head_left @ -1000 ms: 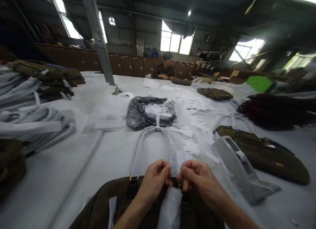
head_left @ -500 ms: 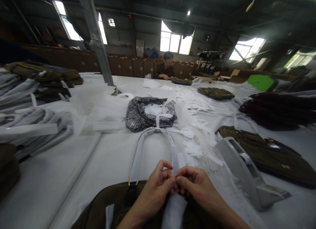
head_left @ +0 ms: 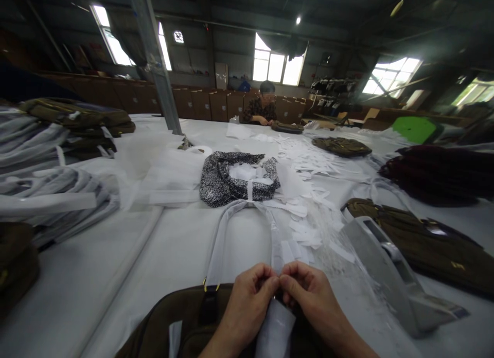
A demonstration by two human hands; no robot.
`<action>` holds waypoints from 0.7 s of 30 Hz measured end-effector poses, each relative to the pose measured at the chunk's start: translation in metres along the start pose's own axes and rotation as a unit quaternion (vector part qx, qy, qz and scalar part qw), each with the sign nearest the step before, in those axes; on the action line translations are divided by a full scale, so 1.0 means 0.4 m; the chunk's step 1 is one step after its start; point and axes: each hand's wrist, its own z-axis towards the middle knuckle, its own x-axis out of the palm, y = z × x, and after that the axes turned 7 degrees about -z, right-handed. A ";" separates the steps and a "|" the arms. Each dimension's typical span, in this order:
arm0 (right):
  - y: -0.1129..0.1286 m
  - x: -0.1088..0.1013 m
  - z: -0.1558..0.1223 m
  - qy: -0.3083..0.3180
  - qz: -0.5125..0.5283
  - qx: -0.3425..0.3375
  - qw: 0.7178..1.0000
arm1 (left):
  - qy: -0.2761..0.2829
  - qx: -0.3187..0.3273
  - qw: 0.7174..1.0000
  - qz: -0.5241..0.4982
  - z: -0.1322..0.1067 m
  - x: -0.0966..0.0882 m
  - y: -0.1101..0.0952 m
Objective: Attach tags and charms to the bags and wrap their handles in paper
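Observation:
A dark olive bag (head_left: 170, 322) lies at the near edge of the table. Its handles (head_left: 219, 239) are wrapped in white paper and stretch away from me. My left hand (head_left: 247, 304) and my right hand (head_left: 309, 296) meet fingertip to fingertip at the base of the right handle. Both are closed in a pinch on a strip of white wrapping paper (head_left: 276, 329) that hangs down over the bag. What lies under the fingertips is hidden.
A grey tape dispenser (head_left: 389, 275) stands to the right. Beyond it lie olive bags (head_left: 424, 245), a black-and-white tweed bag (head_left: 231, 180), paper scraps (head_left: 309, 229) and stacks of wrapped bags (head_left: 46, 183) at left. A person (head_left: 264, 108) sits at the far side.
My hands have drawn together and slid slightly nearer to me along the handle. A second ago they were a little apart with a dark fitting between them; now the fingertips touch.

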 end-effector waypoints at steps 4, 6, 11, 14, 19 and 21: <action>0.000 -0.008 0.004 -0.010 0.037 0.017 0.999 | 0.043 0.004 0.998 -0.041 0.003 -0.002 0.007; -0.001 -0.014 0.004 -0.003 0.030 0.005 1.000 | 0.052 0.004 0.997 -0.049 0.005 -0.005 0.013; -0.005 -0.019 0.003 0.007 0.010 -0.018 1.000 | 0.064 -0.016 0.997 -0.048 0.009 -0.012 0.023; -0.012 -0.018 0.004 -0.007 0.017 -0.007 1.000 | 0.065 -0.027 0.997 -0.044 0.010 -0.012 0.022; -0.019 -0.014 0.004 0.005 0.005 -0.016 1.000 | 0.070 -0.034 0.997 -0.030 0.008 -0.013 0.013; -0.015 -0.014 0.001 0.006 -0.021 -0.026 0.999 | 0.067 -0.037 0.997 -0.024 0.008 -0.014 0.014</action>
